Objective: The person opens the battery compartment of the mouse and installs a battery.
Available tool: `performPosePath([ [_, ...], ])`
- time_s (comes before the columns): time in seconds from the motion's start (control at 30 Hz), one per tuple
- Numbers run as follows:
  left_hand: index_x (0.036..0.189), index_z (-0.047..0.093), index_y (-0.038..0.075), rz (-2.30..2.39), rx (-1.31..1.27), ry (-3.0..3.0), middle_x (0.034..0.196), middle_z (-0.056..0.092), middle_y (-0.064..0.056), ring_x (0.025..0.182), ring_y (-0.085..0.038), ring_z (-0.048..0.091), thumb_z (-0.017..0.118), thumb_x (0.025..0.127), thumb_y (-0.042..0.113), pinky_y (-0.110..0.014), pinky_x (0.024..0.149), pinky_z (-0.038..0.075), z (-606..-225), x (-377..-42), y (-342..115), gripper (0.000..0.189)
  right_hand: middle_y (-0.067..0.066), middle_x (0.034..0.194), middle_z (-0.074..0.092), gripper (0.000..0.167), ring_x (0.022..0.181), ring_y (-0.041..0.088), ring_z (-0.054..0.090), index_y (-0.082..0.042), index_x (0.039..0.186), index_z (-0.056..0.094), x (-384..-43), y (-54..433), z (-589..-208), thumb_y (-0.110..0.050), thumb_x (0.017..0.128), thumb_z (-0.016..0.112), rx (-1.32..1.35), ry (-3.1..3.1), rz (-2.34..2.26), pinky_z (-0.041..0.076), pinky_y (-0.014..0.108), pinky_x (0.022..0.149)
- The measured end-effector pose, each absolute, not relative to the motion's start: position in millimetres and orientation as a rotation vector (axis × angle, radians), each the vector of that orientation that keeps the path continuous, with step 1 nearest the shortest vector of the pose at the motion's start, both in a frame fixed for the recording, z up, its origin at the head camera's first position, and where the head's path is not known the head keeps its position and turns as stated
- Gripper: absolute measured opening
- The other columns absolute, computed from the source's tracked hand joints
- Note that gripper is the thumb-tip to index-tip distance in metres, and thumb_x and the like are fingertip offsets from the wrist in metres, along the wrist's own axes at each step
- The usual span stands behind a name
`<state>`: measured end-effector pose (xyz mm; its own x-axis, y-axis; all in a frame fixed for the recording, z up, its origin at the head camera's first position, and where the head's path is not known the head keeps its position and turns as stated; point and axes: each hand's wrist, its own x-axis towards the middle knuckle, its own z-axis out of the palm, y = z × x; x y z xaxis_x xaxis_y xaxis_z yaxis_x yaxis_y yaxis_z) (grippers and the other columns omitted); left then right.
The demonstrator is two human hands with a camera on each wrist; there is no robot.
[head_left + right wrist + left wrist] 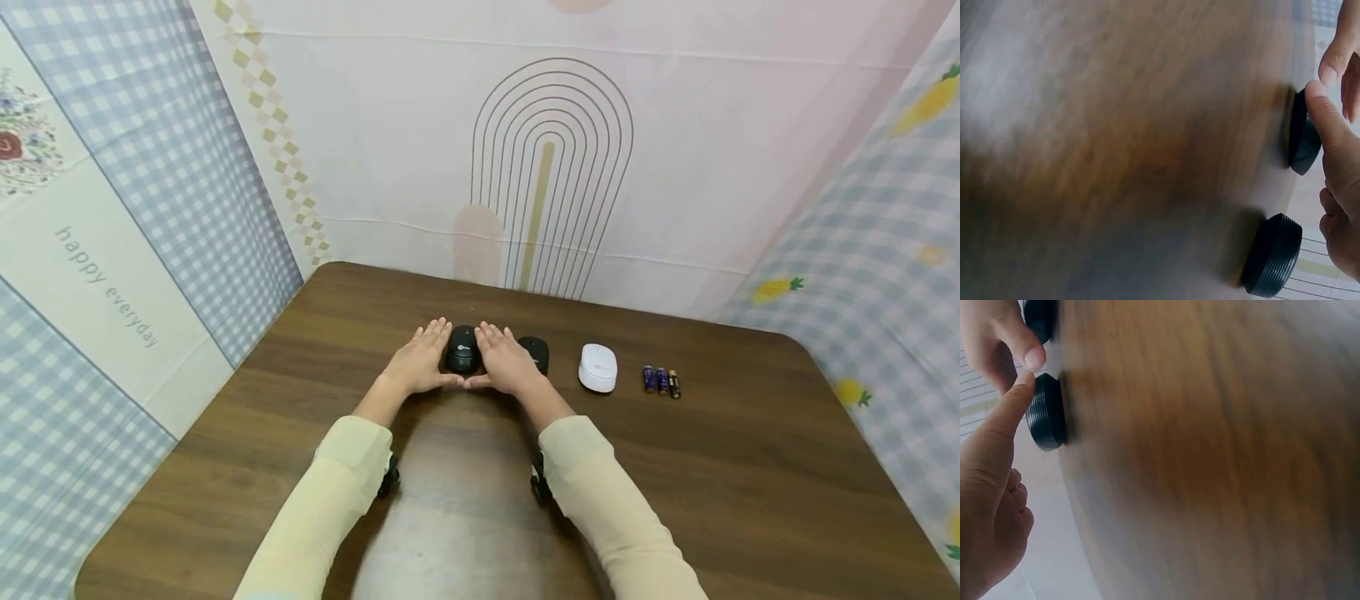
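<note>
A black computer mouse [463, 350] lies on the wooden table between both hands. My left hand [420, 360] flanks its left side with fingers straight and pointing away from me. On the other side, my right hand [504, 357] has its fingers extended along the mouse. The two thumbs point toward each other at the mouse's near end, their tips close together. In the left wrist view, the black mouse [1046, 412] shows behind the left thumb. A second black mouse [535, 350] sits just right of my right hand, partly hidden by it; the right wrist view shows its ribbed side [1274, 256].
Farther right on the table [720, 467] is a white mouse [598, 367], followed by two purple batteries [656, 381] and a black-and-gold battery [674, 384] in a row. A printed cloth [390, 142] hangs behind the table's far edge, with checked cloths at both sides.
</note>
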<state>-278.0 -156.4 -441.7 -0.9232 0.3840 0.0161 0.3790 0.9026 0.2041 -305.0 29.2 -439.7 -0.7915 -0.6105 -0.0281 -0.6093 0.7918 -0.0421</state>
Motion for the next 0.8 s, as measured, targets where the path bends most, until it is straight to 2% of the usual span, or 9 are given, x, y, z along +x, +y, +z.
performPosePath([
  [0.27, 0.145, 0.014, -0.004, 0.265, 0.618, 3.005, 0.15, 0.014, -0.02, 0.138, -0.029, 0.012, 0.063, 0.086, 0.035, -0.038, 0.111, 0.009, -447.7, -285.0, -146.8, 0.086, 0.019, 0.148, 0.023, 0.09, 0.136, 0.029, 0.021, 0.003, 0.143, 0.026, -306.8, 23.7, -445.7, -0.052, 0.082, 0.062, -1.029, 2.938, 0.025, 0.013, 0.041, 0.11],
  [0.57, 0.146, 0.013, 0.0, 0.29, 0.568, 2.964, 0.152, 0.007, -0.018, 0.138, -0.027, 0.011, 0.062, 0.086, 0.027, -0.039, 0.111, 0.011, -449.3, -284.9, -144.6, 0.082, 0.017, 0.147, 0.026, 0.083, 0.134, 0.026, 0.027, 0.002, 0.143, 0.027, -305.5, 21.6, -443.7, -0.048, 0.086, 0.06, -0.997, 2.911, 0.016, 0.02, 0.039, 0.109],
  [0.8, 0.148, 0.016, 0.007, 0.39, 0.47, 2.912, 0.152, 0.01, -0.017, 0.131, -0.043, 0.022, 0.059, 0.089, 0.022, -0.048, 0.105, 0.026, -448.9, -284.8, -141.4, 0.075, 0.017, 0.148, 0.023, 0.078, 0.13, 0.031, 0.034, 0.0, 0.144, 0.024, -303.8, 19.5, -444.9, -0.044, 0.089, 0.057, -0.912, 2.882, -0.05, 0.029, 0.04, 0.105],
])
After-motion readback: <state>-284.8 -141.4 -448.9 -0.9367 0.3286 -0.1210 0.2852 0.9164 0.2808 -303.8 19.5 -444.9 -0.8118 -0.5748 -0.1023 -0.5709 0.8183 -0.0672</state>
